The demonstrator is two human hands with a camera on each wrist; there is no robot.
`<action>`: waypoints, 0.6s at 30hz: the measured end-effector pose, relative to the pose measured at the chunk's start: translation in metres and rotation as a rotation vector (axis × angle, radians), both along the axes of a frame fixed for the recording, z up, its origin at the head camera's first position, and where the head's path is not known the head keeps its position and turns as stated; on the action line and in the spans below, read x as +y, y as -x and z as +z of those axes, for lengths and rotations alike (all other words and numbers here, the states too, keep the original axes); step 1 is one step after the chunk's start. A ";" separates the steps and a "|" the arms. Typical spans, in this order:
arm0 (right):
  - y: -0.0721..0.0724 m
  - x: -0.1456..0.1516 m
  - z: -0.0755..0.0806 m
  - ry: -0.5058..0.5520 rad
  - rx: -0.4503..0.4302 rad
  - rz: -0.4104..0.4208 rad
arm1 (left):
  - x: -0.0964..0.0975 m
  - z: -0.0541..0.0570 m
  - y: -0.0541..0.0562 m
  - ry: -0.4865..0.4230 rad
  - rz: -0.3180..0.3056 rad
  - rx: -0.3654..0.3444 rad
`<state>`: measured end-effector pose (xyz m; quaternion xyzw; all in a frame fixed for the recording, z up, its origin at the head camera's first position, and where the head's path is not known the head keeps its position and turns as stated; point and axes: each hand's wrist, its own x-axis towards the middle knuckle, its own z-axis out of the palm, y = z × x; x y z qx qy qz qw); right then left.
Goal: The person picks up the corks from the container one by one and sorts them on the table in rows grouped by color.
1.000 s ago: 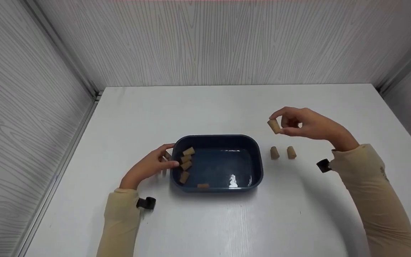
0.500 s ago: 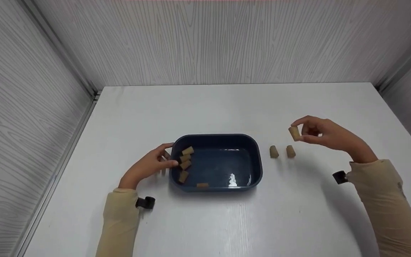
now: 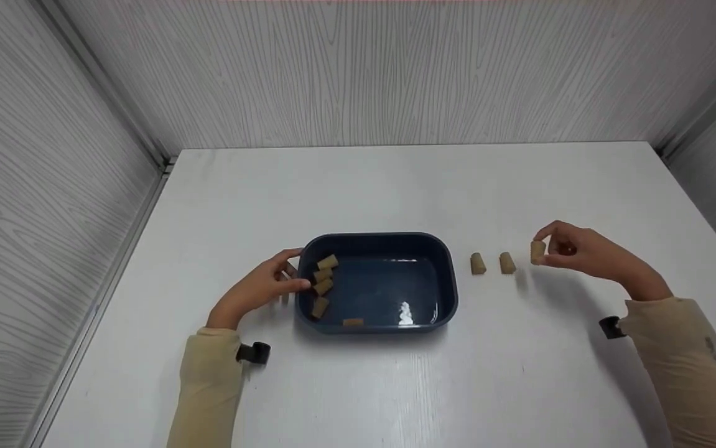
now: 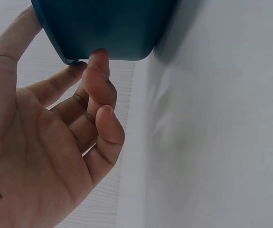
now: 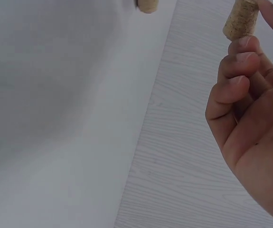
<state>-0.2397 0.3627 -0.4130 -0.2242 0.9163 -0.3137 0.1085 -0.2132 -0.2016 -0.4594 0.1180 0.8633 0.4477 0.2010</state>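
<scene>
In the head view my right hand point(image 3: 585, 252) pinches a tapered cork stopper point(image 3: 537, 252) between thumb and fingertips, above its shadow on the table. The speckled cork point(image 5: 241, 20) also shows at the top of the right wrist view. Left of it, two cork stoppers point(image 3: 478, 264) point(image 3: 507, 263) stand side by side. My left hand point(image 3: 262, 288) grips the left end of a dark blue rectangular dish point(image 3: 389, 330), thumb over the rim and fingers outside. Several cork stoppers point(image 3: 323, 287) lie along the dish's left side, and another cork point(image 3: 353, 322) is near its front wall.
The dish stands mid-table on a white tabletop point(image 3: 395, 386). Wood-grain panels rise behind point(image 3: 358, 74) and at both sides. Each sleeve has a small black wrist camera point(image 3: 254, 353) on it.
My right hand has moved to the right and toward the front with the cork, passing beyond the two standing corks. The left hand and the dish stay in place.
</scene>
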 end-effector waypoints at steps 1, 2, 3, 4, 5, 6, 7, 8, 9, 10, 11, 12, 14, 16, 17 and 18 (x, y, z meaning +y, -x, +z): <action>0.000 0.003 -0.003 -0.012 -0.004 -0.011 | 0.000 0.000 0.000 0.000 -0.001 0.001; 0.000 0.005 -0.005 -0.021 -0.008 -0.021 | 0.000 -0.001 0.000 -0.001 -0.001 0.002; 0.001 0.008 -0.007 -0.030 -0.019 -0.031 | 0.000 -0.001 0.000 -0.003 -0.001 0.002; 0.001 0.010 -0.009 -0.039 -0.035 -0.043 | 0.000 -0.001 0.000 -0.004 -0.002 0.001; 0.002 0.012 -0.011 -0.048 -0.053 -0.052 | 0.000 -0.001 0.000 -0.006 -0.002 0.001; 0.003 0.014 -0.013 -0.058 -0.071 -0.058 | 0.000 -0.001 0.000 -0.005 -0.003 0.002; 0.003 0.015 -0.015 -0.071 -0.091 -0.062 | 0.000 -0.001 -0.001 -0.003 -0.003 0.005; 0.004 0.015 -0.016 -0.084 -0.109 -0.064 | 0.000 -0.001 -0.001 -0.002 -0.003 0.005; 0.005 0.016 -0.017 -0.096 -0.127 -0.067 | -0.001 -0.001 -0.001 -0.001 -0.002 0.007; 0.006 0.016 -0.019 -0.107 -0.141 -0.067 | -0.001 -0.001 -0.001 -0.001 -0.001 0.007; 0.007 0.016 -0.020 -0.116 -0.152 -0.065 | -0.001 0.000 -0.001 -0.002 0.000 0.009; 0.008 0.016 -0.021 -0.126 -0.161 -0.064 | -0.001 0.000 -0.001 -0.002 0.000 0.008; 0.009 0.015 -0.023 -0.140 -0.172 -0.063 | 0.000 0.000 -0.002 -0.004 0.000 0.006; 0.009 0.015 -0.024 -0.146 -0.182 -0.067 | 0.000 0.001 -0.002 -0.004 0.003 0.004; 0.009 0.015 -0.025 -0.149 -0.186 -0.066 | 0.000 0.001 -0.002 -0.004 0.004 0.005; 0.009 0.015 -0.026 -0.154 -0.189 -0.065 | 0.000 0.001 -0.002 -0.001 0.005 0.005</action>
